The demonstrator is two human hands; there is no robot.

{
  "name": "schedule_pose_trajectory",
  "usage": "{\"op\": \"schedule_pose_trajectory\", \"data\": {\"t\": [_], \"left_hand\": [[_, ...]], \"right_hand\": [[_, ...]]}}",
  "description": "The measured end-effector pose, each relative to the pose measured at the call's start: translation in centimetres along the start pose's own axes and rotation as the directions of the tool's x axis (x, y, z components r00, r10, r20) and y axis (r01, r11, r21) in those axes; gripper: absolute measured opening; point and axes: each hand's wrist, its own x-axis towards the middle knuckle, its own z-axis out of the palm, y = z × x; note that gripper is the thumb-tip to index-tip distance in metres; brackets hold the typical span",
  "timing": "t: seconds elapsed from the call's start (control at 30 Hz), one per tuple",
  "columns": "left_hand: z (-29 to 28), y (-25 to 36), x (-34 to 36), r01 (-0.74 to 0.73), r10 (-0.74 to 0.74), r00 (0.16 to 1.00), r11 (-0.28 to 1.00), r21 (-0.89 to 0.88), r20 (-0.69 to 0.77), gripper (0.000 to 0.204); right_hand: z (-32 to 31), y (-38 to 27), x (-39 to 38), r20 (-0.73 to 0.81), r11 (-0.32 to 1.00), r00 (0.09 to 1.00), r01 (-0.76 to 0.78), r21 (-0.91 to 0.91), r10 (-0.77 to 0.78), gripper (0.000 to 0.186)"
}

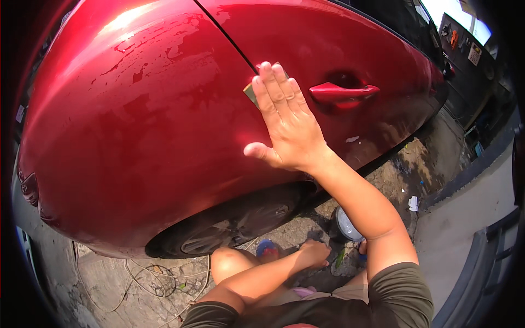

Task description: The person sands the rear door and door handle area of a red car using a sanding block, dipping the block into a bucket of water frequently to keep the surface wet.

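A red car's rear side panel (136, 136) and door fill most of the view, with water streaks on the upper panel. My right hand (287, 123) lies flat against the panel beside the black door seam, fingers stretched and together, thumb out to the left. Under those fingers is a small flat pad (250, 93); only its yellowish-green edges show, and its exact kind is hidden. Right of the hand is the red door handle (343, 92). My left hand (315, 253) is low, by my legs, with curled fingers; whatever may be in them is hidden.
The rear wheel (235, 221) sits below the panel. A bucket (346, 225) of what looks like water stands beneath my right forearm. A thin hose or cord (128, 284) loops over the rough ground at lower left. White scraps (413, 203) lie near the grey wall edge at right.
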Motion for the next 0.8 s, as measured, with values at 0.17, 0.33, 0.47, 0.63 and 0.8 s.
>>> {"op": "schedule_pose_trajectory", "data": {"t": [0.17,0.33,0.47,0.63,0.8], "left_hand": [[0.4,-0.4,0.3,-0.027,0.023,0.995,0.999,-0.046,-0.099,0.055],[1.6,-3.8,1.6,0.131,-0.128,0.99,0.99,0.05,-0.054,0.051],[-0.5,-2.6,0.9,0.03,-0.032,0.988,0.999,-0.015,-0.149,0.051],[-0.5,-2.2,1.6,0.028,-0.022,0.987,0.999,0.035,-0.156,0.051],[-1.7,-0.7,0.1,-0.003,0.012,0.976,0.999,0.044,-0.215,0.05]], "right_hand": [[-1.5,1.2,6.0,-0.08,0.991,0.992,0.085,-0.104,-0.093,0.109],[-1.8,1.6,13.8,-0.146,0.992,0.985,0.079,-0.093,-0.093,0.1],[-1.9,3.5,3.9,-0.035,0.996,0.999,-0.007,-0.084,0.004,0.112],[-2.0,0.9,17.1,-0.078,0.997,0.995,0.051,-0.054,-0.055,0.106],[-2.7,9.5,7.9,-0.183,0.887,0.873,-0.461,-0.004,0.453,0.104]]}}
